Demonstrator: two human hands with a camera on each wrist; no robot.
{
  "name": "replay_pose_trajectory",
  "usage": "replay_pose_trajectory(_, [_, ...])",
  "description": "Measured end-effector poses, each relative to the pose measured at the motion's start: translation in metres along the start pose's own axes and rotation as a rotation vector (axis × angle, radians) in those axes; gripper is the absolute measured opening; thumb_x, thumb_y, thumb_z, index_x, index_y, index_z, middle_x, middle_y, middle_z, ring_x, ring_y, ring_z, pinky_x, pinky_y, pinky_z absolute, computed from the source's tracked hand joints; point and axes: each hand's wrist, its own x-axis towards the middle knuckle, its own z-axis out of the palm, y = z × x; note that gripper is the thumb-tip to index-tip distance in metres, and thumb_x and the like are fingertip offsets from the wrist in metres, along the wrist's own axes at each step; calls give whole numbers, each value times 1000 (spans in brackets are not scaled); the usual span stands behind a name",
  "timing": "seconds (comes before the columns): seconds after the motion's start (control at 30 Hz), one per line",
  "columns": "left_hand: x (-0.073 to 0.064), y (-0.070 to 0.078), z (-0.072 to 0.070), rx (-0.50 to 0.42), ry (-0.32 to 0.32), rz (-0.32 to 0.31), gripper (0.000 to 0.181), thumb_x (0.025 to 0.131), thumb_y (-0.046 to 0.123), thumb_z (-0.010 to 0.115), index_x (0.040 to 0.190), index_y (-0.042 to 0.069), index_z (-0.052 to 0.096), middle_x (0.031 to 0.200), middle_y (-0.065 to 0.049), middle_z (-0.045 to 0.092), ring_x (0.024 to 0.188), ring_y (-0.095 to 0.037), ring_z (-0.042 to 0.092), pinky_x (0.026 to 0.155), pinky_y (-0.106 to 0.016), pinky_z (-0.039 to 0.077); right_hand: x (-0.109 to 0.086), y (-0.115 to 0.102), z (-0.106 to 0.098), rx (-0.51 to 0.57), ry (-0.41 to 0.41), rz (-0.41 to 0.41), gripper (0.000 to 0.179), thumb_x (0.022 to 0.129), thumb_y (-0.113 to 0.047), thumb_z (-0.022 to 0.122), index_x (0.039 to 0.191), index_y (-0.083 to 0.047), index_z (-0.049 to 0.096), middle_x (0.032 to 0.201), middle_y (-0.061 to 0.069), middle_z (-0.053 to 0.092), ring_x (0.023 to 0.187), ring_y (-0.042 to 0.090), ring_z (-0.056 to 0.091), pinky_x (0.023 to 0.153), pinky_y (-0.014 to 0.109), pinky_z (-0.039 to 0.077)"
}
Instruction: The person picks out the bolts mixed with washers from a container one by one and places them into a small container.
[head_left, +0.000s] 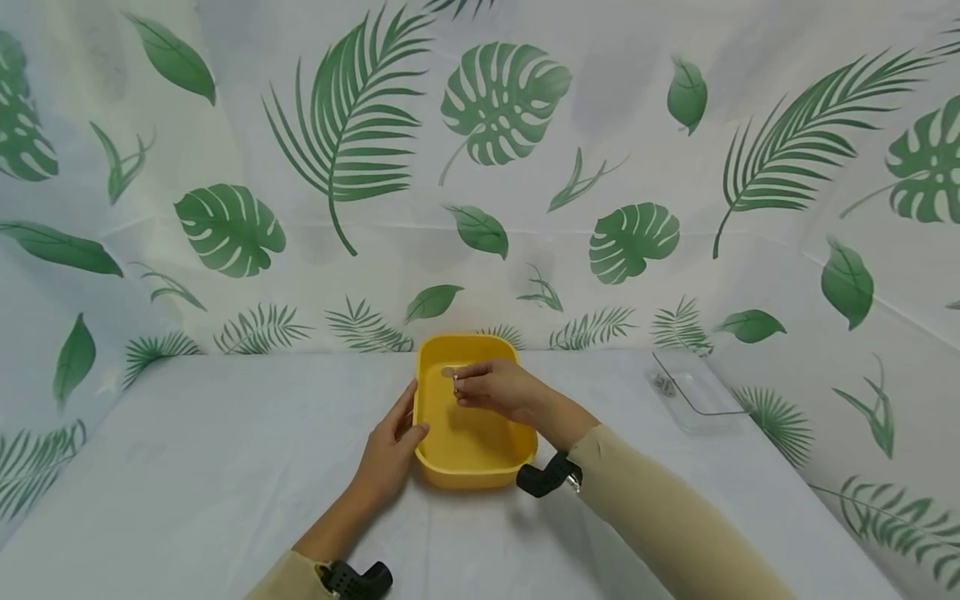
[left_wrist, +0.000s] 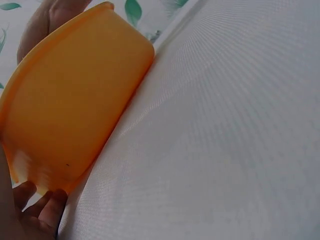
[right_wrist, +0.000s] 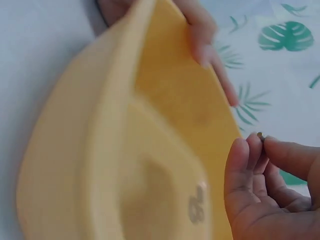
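Observation:
A yellow rectangular tub point(head_left: 472, 458) stands upright on the table. My left hand point(head_left: 386, 458) grips its left wall, thumb over the rim and fingers along the outside; those fingers also show low in the left wrist view. Above the tub's floor, my right hand point(head_left: 498, 390) pinches a small metallic piece point(right_wrist: 260, 136) between thumb and fingertips. Most of the piece is covered by the fingers, so its kind cannot be told. A small greyish patch or cluster point(right_wrist: 196, 205) shows on the tub's floor, too blurred to make out.
To the right, near the table's edge, lies a clear plastic box point(head_left: 701, 400) with small metallic bits point(head_left: 663, 385) at its left side. A white cloth point(head_left: 225, 450) covers the table. Behind hangs a leaf-patterned sheet point(head_left: 525, 250).

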Motion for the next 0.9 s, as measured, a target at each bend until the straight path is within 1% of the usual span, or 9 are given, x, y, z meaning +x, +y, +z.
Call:
replay_pose_trajectory(0.1, [0, -1, -1, -7, 0, -5, 65, 101, 19, 55, 160, 27, 30, 162, -7, 41, 142, -30, 50, 116, -51, 44, -8, -5, -15, -22, 8, 0, 38, 102, -5, 55, 136, 11, 53, 116, 17, 65, 95, 18, 66, 90, 27, 61])
replay_pose_trajectory(0.27, [1, -3, -2, -4, 2, -14, 65, 101, 19, 54, 160, 30, 30, 163, -5, 40, 142, -29, 50, 117, -51, 42, -17, -5, -43, -46, 13, -2, 33, 102, -6, 55, 131, 8, 55, 102, 7, 65, 93, 16, 66, 91, 28, 61])
replay_pose_trajectory(0.33, [1, -3, -2, -3, 5, -10, 65, 101, 18, 54, 160, 31, 30, 162, -4, 40, 141, -29, 51, 117, -51, 43, -21, -4, -55, -75, 11, -12, 36, 102, -7, 55, 134, 8, 53, 103, 6, 66, 94, 17, 66, 93, 28, 60])
replay_pose_trajectory(0.4, [1, -3, -2, -6, 5, -10, 65, 101, 18, 54, 160, 31, 30, 162, -3, 41, 141, -28, 51, 116, -50, 44, -25, -3, -69, -112, 18, -22, 39, 102, -8, 55, 138, 8, 51, 108, 7, 66, 97, 18, 66, 93, 27, 60])
replay_pose_trajectory(0.5, [1, -2, -1, -15, -4, -11, 64, 101, 19, 54, 160, 31, 30, 163, -3, 40, 142, -28, 51, 116, -50, 44, -33, -1, -90, -171, 30, -36, 42, 103, -10, 53, 141, 9, 48, 112, 7, 64, 97, 17, 64, 98, 31, 59])
replay_pose_trajectory(0.6, [1, -1, -1, -22, -8, -6, 65, 101, 19, 54, 160, 31, 30, 162, -4, 40, 141, -28, 51, 115, -50, 45, -40, 2, -111, -189, 42, -41, 41, 103, -10, 53, 139, 9, 49, 108, 5, 63, 93, 15, 62, 101, 33, 57])
replay_pose_trajectory(0.67, [1, -1, -1, -21, -5, -3, 65, 101, 18, 54, 160, 30, 30, 162, -4, 41, 141, -28, 51, 115, -50, 45, -45, 3, -124, -197, 36, -43, 43, 104, -11, 53, 141, 10, 47, 106, 2, 61, 93, 14, 60, 100, 31, 58])
replay_pose_trajectory(0.8, [2, 0, -1, -15, -4, -2, 65, 101, 18, 54, 160, 30, 30, 162, -5, 41, 141, -28, 50, 116, -50, 44, -57, 2, -151, -202, 43, -43, 47, 104, -13, 52, 144, 10, 42, 108, -1, 59, 94, 12, 59, 93, 23, 58])
replay_pose_trajectory(0.9, [1, -1, -1, -9, -8, -6, 65, 101, 18, 54, 160, 30, 29, 163, -5, 40, 142, -28, 50, 116, -50, 43, -69, 3, -172, -214, 54, -56, 47, 104, -12, 51, 144, 11, 40, 110, -3, 58, 95, 9, 60, 93, 22, 58])
